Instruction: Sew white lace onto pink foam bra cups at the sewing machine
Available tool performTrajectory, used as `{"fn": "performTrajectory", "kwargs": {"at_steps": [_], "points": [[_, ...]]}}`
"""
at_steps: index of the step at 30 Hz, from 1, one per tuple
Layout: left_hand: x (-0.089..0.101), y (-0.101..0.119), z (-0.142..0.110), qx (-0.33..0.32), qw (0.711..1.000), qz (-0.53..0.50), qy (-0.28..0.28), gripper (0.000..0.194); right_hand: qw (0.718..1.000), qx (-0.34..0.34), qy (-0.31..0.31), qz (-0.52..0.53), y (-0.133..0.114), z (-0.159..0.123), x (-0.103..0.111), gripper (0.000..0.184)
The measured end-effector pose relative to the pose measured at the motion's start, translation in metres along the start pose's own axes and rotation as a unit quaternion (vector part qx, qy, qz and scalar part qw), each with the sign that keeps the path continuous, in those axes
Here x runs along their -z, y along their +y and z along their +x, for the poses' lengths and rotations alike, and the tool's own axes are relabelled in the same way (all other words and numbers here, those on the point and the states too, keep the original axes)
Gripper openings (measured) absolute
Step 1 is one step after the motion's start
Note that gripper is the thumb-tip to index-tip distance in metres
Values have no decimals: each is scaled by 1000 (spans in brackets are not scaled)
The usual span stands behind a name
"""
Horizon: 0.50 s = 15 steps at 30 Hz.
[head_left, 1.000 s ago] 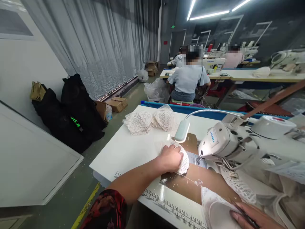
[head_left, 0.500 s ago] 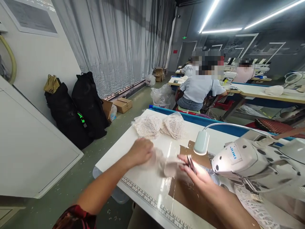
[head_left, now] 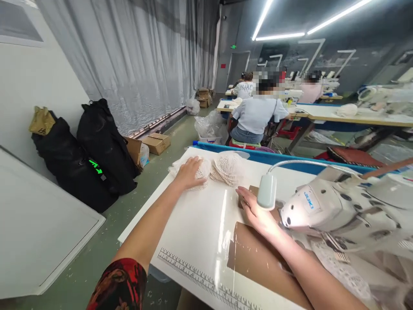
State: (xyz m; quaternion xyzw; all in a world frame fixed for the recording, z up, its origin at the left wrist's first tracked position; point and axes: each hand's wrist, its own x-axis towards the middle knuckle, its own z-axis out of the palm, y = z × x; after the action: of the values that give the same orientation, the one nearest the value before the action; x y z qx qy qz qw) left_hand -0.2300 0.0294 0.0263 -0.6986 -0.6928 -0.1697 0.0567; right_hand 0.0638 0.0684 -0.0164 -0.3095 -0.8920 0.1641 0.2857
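My left hand (head_left: 189,173) lies with fingers stretched over the left stack of off-white lace pieces (head_left: 204,168). A second lace stack (head_left: 226,168) is just to its right. My right hand (head_left: 256,211) is open, fingers extended, above a brown board (head_left: 254,254) and beside the small lamp head (head_left: 267,191). No tool shows in the right hand, though its palm side is partly hidden. Right of that hand stands a white JUKI sewing machine (head_left: 312,206), with lace fabric (head_left: 342,267) under and beside it.
The white table (head_left: 183,224) carries a printed ruler (head_left: 193,275) along its front edge and a blue strip (head_left: 219,148) at the back. Black bags (head_left: 103,146) and cardboard boxes (head_left: 156,143) stand on the floor at left. Another person (head_left: 256,114) sits ahead.
My left hand has moved forward from the table's middle onto the left lace stack. The pale piece between my hands and the snips in my right hand no longer show. The view has shifted right.
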Motion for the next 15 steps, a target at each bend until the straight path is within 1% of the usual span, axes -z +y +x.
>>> {"fn": "performTrajectory", "kwargs": {"at_steps": [3, 4, 5, 7, 9, 11, 13, 15], "points": [[9, 5, -9, -33, 999, -9, 34, 69, 998, 35, -59, 0, -22, -51, 31, 45], [13, 10, -12, -48, 998, -10, 48, 65, 997, 30, -76, 8, -30, -67, 43, 45], [17, 15, -15, -58, 996, -14, 64, 61, 994, 14, -107, 14, -37, -81, 54, 43], [21, 27, -24, -73, 994, -38, 71, 52, 992, -29, -125, -5, -43, -111, 75, 35], [19, 44, -38, -87, 993, -74, 31, 49, 989, -93, -106, -40, -39, -141, 93, 30], [13, 66, -56, -100, 989, -105, -24, 43, 982, -165, -59, -74, -27, -170, 106, 25], [4, 94, -71, -120, 979, -137, -91, 38, 963, -239, -16, -126, -10, -190, 116, 25], [-3, 128, -81, -150, 963, -174, -138, 32, 934, -302, -11, -192, 7, -199, 123, 34]]}}
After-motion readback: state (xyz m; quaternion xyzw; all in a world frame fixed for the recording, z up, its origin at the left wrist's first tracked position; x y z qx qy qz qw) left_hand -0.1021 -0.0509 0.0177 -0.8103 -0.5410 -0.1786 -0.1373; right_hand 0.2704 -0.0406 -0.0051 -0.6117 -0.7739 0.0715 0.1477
